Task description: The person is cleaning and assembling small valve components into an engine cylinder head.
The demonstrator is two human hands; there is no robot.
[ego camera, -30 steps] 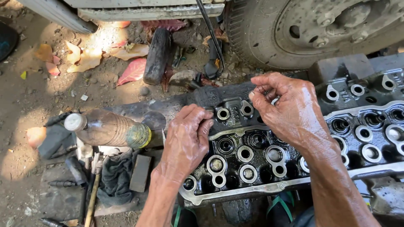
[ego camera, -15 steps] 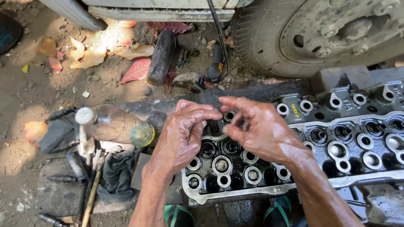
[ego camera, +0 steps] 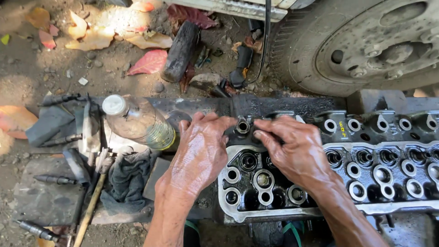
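A greasy metal cylinder head [ego camera: 366, 178] with rows of round bores lies on the ground in front of me. My left hand [ego camera: 199, 155] rests on its left end, fingertips reaching toward a small round valve part [ego camera: 242, 126] at the head's upper left corner. My right hand [ego camera: 292, 148] comes in from the right, its fingertips touching the same spot just right of that part. Both hands are oily. Whether either hand pinches something small is hidden by the fingers.
A clear plastic bottle [ego camera: 137, 121] with a white cap lies left of the head. Dark rags [ego camera: 128, 178], metal rods [ego camera: 55, 179] and a wooden-handled tool [ego camera: 91, 206] lie at the left. A vehicle tyre [ego camera: 361, 45] stands at the upper right. Dry leaves [ego camera: 148, 61] litter the dirt.
Both hands have slid toward the head's upper left corner and their fingertips have come together around the small round part. The view has shifted slightly.
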